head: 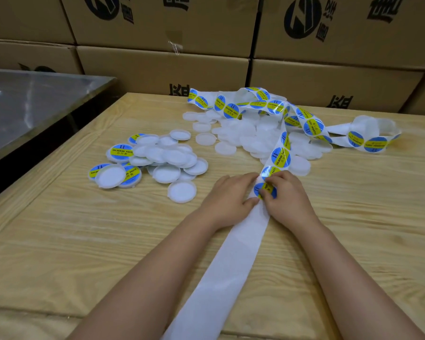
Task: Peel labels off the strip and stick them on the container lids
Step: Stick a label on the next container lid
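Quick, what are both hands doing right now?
Left hand: holds the label strip.
Right hand: pinches a soldering paste label.

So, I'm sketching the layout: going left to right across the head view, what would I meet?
Shiny steel side table → heap of white plastic lids → left hand → right hand → curled end of the blue-yellow label strip.
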A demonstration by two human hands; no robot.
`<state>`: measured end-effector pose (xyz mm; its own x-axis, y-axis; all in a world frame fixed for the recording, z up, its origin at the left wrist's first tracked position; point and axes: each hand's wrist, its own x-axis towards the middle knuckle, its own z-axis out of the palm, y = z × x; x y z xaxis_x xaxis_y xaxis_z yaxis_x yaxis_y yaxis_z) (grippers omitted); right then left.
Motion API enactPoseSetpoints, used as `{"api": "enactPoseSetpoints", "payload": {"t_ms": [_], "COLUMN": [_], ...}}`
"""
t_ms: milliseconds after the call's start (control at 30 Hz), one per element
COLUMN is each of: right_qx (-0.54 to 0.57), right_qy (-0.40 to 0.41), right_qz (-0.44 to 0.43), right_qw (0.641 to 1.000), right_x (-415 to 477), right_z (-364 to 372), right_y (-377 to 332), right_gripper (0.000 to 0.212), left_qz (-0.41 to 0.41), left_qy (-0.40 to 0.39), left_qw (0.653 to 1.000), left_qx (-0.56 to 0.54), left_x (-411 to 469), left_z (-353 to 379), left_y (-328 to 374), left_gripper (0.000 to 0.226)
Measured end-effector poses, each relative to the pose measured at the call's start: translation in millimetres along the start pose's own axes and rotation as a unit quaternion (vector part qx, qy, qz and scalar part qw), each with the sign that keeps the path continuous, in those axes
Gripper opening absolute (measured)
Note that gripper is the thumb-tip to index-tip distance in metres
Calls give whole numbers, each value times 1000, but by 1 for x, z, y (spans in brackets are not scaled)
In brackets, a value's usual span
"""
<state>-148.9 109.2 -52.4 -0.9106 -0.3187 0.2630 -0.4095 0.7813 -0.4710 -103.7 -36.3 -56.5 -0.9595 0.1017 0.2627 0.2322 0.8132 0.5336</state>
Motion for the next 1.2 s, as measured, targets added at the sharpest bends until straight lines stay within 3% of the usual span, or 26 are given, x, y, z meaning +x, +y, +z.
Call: {"api": "enactPoseSetpoints", "payload": {"t_ms": [467,600,733,967,1067,1200], "right_qx": [43,39,58,145,268,449], "right_qy": [41,103,163,265,266,167], "right_qz": [10,1,-46,-102,-45,96], "right_qw": [998,994,984,948,925,872], "right_x": [-3,-6,-8,-7,-5,2], "right_z": [-3,-4,-6,-11,-10,-3], "right_y": [-6,-10,-12,-15,-16,-19], "right_gripper": [19,2,4,8,10,12], "left_qz": [-3,-2,-8,-40,-31,-23], "left_qy": [-57,-56,-55,-79,-79,-73], "left_qw": [998,998,998,996,996,996], "left_qx": [24,20,-1,-21,-12,-42], "left_x": [2,1,0,2,1,5], "left_z": [-1,-3,-4,-6,-5,-6], "left_y": [1,4,6,4,3,4], "left_gripper": [60,68,68,89,89,74]}}
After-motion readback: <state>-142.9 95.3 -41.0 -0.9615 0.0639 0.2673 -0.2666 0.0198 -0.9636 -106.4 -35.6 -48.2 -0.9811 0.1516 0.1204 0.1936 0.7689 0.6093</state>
